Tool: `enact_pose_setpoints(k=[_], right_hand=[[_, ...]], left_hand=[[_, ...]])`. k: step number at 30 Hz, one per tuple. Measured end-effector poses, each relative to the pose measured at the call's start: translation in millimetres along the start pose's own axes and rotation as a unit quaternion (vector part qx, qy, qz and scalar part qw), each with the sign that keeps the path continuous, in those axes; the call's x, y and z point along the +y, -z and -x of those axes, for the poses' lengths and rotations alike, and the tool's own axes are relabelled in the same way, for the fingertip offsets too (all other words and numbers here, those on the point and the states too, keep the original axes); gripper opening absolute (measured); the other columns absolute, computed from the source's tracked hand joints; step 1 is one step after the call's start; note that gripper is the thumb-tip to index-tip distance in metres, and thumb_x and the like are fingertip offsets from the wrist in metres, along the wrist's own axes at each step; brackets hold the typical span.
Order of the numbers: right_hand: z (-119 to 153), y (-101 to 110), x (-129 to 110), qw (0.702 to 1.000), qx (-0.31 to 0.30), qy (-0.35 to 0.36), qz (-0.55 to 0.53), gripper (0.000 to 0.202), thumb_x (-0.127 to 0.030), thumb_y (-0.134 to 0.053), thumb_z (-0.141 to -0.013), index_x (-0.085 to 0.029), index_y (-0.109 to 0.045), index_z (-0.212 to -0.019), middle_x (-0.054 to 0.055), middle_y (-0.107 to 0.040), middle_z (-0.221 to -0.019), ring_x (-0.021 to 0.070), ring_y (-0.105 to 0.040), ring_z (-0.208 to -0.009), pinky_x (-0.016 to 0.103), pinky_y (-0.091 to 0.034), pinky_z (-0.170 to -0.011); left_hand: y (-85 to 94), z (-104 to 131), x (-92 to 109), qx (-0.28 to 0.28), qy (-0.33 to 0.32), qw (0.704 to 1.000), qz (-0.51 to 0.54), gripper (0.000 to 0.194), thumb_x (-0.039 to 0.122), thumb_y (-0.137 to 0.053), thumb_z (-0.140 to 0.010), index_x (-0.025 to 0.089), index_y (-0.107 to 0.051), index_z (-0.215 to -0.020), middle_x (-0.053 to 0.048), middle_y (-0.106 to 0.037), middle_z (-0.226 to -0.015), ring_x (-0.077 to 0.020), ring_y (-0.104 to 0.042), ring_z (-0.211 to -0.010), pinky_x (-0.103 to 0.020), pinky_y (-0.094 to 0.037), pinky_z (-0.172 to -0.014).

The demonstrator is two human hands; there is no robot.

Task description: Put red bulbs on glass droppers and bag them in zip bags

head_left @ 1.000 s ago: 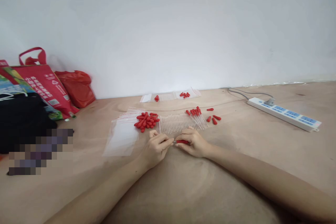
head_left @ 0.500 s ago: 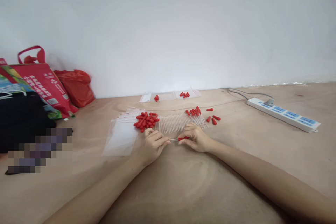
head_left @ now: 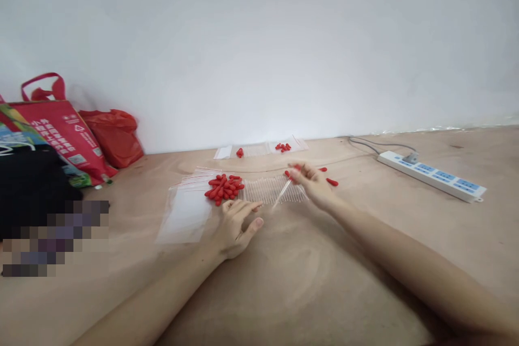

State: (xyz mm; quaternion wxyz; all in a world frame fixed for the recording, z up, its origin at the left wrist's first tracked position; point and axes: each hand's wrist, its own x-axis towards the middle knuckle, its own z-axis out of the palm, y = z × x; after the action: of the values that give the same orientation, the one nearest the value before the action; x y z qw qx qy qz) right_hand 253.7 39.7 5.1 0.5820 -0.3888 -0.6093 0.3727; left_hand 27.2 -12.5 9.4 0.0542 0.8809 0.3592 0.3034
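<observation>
The bulbs [head_left: 222, 188] are matt rubber; smooth tubes [head_left: 259, 190], perhaps glass.

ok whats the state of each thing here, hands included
Left hand, open, nothing seen in it
Right hand, closed, gripping
Dropper, tilted, tube downward, held in that hand
Tubes, lying side by side
Bulb pile, loose, heaped
Clear bags, flat, overlapping
Plug, inserted
Power strip, lying flat, lights too small to tell

My right hand [head_left: 315, 185] is blurring and hiding the upper end of the clear tube [head_left: 280, 197] I am holding; the left edge is cutting off a black item [head_left: 34, 189]; pixelation is masking an object [head_left: 60, 235].
</observation>
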Motion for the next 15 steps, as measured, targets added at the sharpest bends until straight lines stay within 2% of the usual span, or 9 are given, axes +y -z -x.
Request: enact_pose_setpoints(k=[2,4,7,10,15], right_hand=[[-23,27,-3,0.996,0.029,0.007,0.084,0.038,-0.046,-0.042,-0.08,-0.018,-0.053,-0.103,-0.002,-0.054,-0.067,0.0102,-0.051,-0.061,0.025,-0.043,-0.059],[-42,51,-1,0.98,0.042,-0.004,0.196,0.04,-0.043,-0.043,-0.08,-0.015,-0.052,-0.108,-0.002,-0.053,-0.062,0.0116,-0.05,-0.059,0.025,-0.041,-0.057],[-55,71,11,0.921,0.07,-0.078,0.376,0.032,-0.035,-0.047,-0.077,-0.014,-0.054,-0.1,0.0,-0.057,-0.062,0.0139,-0.052,-0.061,0.025,-0.037,-0.057],[-53,71,25,0.866,0.061,-0.132,0.478,0.02,-0.031,-0.047,-0.077,-0.018,-0.057,-0.088,0.003,-0.063,-0.071,0.0164,-0.056,-0.07,0.026,-0.035,-0.06],[-48,59,37,0.825,0.032,-0.143,0.547,0.021,-0.035,-0.046,-0.079,-0.02,-0.056,-0.09,0.004,-0.066,-0.08,0.021,-0.058,-0.082,0.032,-0.035,-0.072]], left_hand=[[-1.3,0,-1,0.007,0.017,1.0,-0.002,0.025,0.028,-0.039,-0.086,0.019,-0.057,-0.1,-0.003,-0.065,-0.087,-0.0182,-0.055,-0.082,-0.037,-0.029,-0.079],[-3.9,0,-3,0.018,0.02,1.0,-0.004,0.023,0.026,-0.038,-0.087,0.02,-0.059,-0.092,-0.002,-0.066,-0.085,-0.0171,-0.055,-0.079,-0.037,-0.028,-0.078],[-7.1,0,-4,0.028,0.013,0.999,-0.01,0.023,0.025,-0.039,-0.087,0.02,-0.061,-0.084,-0.001,-0.066,-0.081,-0.0158,-0.054,-0.075,-0.037,-0.027,-0.077],[-7.9,-1,-4,0.03,0.008,0.999,-0.016,0.023,0.024,-0.04,-0.087,0.02,-0.061,-0.08,0.0,-0.066,-0.079,-0.0152,-0.054,-0.074,-0.037,-0.026,-0.077],[-7.3,-1,-3,0.024,0.01,0.999,-0.019,0.023,0.023,-0.04,-0.087,0.02,-0.061,-0.077,0.0,-0.066,-0.079,-0.0151,-0.054,-0.074,-0.037,-0.025,-0.077]])
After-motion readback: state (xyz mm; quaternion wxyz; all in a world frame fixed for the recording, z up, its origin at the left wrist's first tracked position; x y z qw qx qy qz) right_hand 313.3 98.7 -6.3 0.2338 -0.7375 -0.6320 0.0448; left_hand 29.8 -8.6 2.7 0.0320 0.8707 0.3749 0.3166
